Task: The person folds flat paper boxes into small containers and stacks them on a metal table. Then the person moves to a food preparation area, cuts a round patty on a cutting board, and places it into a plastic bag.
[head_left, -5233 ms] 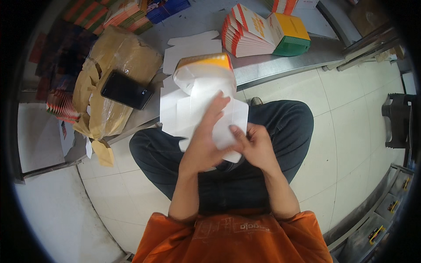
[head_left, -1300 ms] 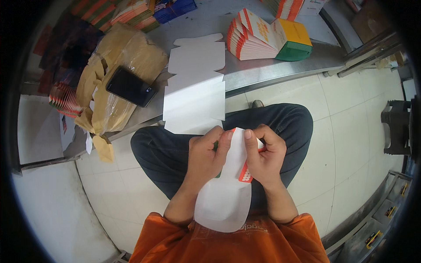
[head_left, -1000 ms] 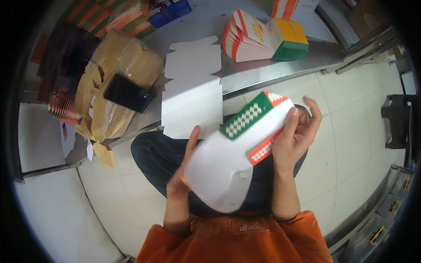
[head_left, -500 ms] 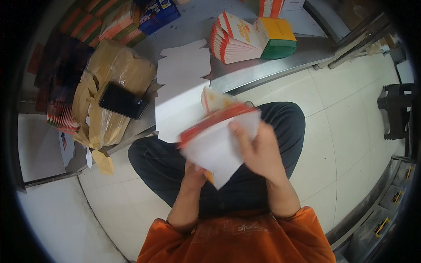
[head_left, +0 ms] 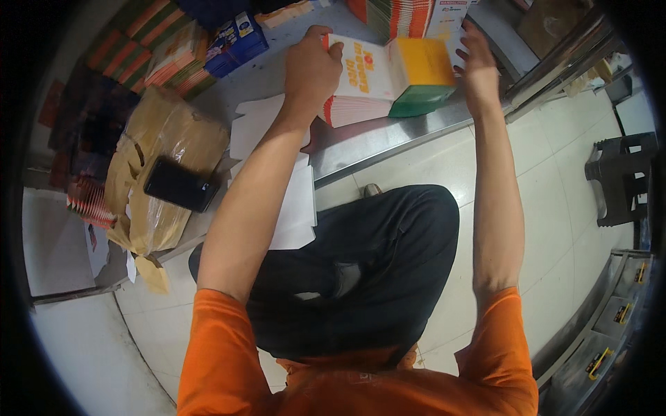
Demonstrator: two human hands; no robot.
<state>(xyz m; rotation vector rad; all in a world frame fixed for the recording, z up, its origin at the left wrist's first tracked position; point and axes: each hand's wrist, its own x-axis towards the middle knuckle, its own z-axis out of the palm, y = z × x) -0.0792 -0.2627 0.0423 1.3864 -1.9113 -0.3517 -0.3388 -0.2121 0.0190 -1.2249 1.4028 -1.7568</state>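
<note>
Closest in, an orange shirt [head_left: 402,392], then dark jeans [head_left: 354,277], legs folded, with a shoe [head_left: 372,189] peeking out past them. A white blank [head_left: 296,206] hangs over the near edge of the table [head_left: 361,149], the left forearm crossing above it. Over to the left, a phone [head_left: 177,184] lies face up on a torn brown package [head_left: 191,128]. Off to the right, a dark stool [head_left: 621,177] stands on the floor.

And up at arm's length, on the table, the carton stack [head_left: 388,80], nested, yellow and green at its right end! The left hand [head_left: 313,66] is there at its left edge, fingers curled, thumb by the white panel; how firm that hold is, I cannot tell. The right hand [head_left: 480,69], blurred, fingers spread wide, is beside the yellow end, contact unclear, nothing visible in its grasp.

Farther back, blue packs [head_left: 236,45] sit left, red-and-white cartons [head_left: 402,17] right.
</note>
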